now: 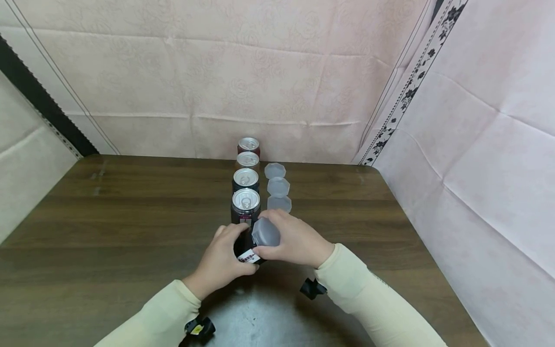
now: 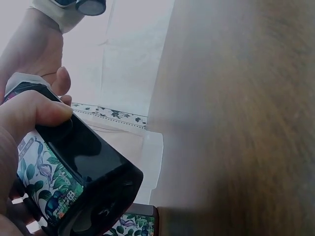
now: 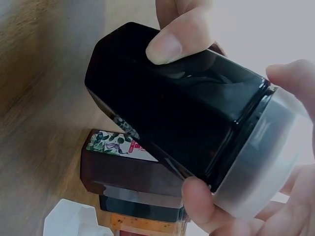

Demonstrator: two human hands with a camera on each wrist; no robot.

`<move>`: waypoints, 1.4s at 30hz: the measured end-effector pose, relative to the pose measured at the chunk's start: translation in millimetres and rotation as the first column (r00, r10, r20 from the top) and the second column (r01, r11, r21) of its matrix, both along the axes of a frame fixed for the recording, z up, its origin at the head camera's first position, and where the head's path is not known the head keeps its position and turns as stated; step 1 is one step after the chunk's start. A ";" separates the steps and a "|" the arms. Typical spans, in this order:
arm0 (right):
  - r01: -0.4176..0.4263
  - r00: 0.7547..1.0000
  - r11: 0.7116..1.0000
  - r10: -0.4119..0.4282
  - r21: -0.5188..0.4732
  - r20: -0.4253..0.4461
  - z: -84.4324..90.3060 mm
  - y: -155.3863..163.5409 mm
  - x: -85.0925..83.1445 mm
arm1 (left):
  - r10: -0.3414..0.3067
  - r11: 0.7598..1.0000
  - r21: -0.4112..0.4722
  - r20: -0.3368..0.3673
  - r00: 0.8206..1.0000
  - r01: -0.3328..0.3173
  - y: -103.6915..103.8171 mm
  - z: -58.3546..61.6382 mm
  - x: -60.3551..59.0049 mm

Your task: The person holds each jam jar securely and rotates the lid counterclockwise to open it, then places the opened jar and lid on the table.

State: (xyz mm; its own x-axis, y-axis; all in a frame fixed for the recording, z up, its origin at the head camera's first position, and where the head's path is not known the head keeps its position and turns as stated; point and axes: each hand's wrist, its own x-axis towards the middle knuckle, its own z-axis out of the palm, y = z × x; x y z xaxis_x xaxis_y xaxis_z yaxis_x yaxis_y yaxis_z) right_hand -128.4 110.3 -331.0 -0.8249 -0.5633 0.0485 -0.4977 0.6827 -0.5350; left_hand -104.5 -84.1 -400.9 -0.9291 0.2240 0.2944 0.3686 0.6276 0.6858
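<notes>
Head view shows both hands meeting near the front edge of the wooden table (image 1: 130,217), holding one dark jar (image 1: 246,248) tilted off the surface. The left hand (image 1: 225,260) wraps its fingers round the jar's body, thumb pressed on the dark glass; the right hand (image 1: 295,238) grasps the frosted lid (image 1: 265,232) that sits on the jar's neck. Its contents look black through the glass. Behind it, a row of four open jars (image 1: 245,185) with foil-sealed mouths runs toward the back edge, and three loose frosted lids (image 1: 277,187) lie just beside them on the right.
</notes>
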 end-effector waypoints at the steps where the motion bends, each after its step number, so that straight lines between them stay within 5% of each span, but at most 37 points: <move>1: 0.001 1.000 1.000 -0.001 0.001 -0.004 -0.1 0.1 0.1 | 0.000 1.000 -0.001 -0.002 1.000 0.000 0.1 0.1 0.0; 23: -0.039 0.987 0.997 0.049 0.061 -0.156 -6.8 3.6 -3.6 | -0.058 0.997 0.049 0.098 0.993 0.054 -2.0 -3.7 -0.8; 42: -0.065 0.990 0.997 0.070 0.045 -0.124 -8.3 6.2 -2.5 | -0.114 0.993 0.033 0.158 0.981 0.110 -6.5 -3.0 -2.8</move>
State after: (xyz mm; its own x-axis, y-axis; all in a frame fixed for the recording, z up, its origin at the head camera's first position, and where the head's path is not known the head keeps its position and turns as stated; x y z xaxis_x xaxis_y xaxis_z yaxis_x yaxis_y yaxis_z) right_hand -130.9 116.4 -339.3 -0.7736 -0.6212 0.1255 -0.6050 0.6650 -0.4379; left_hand -107.3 -90.6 -404.0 -0.9340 0.3236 0.1515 0.3204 0.5709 0.7559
